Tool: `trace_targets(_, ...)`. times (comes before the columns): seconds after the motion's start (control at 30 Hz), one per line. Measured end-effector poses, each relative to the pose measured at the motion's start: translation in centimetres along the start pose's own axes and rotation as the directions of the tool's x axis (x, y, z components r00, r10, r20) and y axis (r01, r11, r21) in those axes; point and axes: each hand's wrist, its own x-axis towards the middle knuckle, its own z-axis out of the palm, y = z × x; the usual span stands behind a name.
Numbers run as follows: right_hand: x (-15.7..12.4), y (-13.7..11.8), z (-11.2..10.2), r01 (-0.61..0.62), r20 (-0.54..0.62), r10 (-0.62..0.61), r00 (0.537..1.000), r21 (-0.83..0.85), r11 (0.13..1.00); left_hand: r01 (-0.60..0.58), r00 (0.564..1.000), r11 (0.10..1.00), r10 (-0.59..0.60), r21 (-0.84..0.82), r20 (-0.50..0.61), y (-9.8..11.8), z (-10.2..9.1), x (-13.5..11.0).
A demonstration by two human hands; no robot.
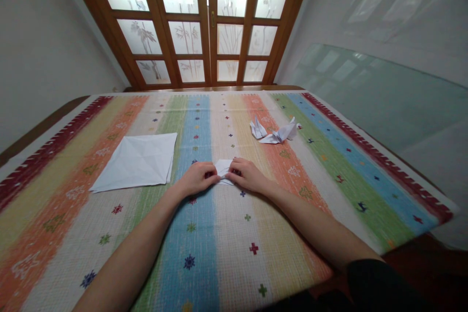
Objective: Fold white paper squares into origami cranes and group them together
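A small folded piece of white paper [223, 167] lies on the striped tablecloth [234, 234] in the middle of the table. My left hand [198, 178] grips its left side with the fingers curled over it. My right hand [246, 174] pinches its right side, fingertips almost meeting the left hand's. Most of the paper is hidden under my fingers, so its shape cannot be made out.
A flat creased white sheet [138, 161] lies to the left. Two folded white paper figures [275, 132] rest at the back right. Wooden glazed doors [204, 24] stand behind the table. A glass pane [383, 102] leans on the right wall.
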Motion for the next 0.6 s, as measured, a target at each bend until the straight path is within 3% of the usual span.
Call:
trace_targets(0.17, -0.2, 0.8, -0.5, 0.124, 0.014, -0.124, 0.992, -0.046, 0.991, -0.030, 0.999, 0.999, 0.031, 0.033, -0.018, -0.1, 0.1, -0.1)
trace_targets(0.3, -0.3, 1.8, -1.1, 0.177, -0.059, -0.185, 0.981, -0.121, 0.977, -0.099, 0.986, 0.982, 0.120, 0.163, -0.120, -0.8, 0.3, -0.2)
trace_targets(0.4, -0.4, 2.4, -1.1, 0.127, -0.118, -0.140, 0.983, -0.110, 0.986, -0.146, 0.968, 0.943, 0.199, 0.300, -0.153, -1.2, 0.4, -0.2)
trace_targets(0.6, -0.4, 2.7, -0.5, 0.026, -0.109, -0.038, 0.993, -0.109, 0.994, -0.084, 0.942, 0.886, 0.220, 0.455, -0.253, -0.6, 0.5, -0.3)
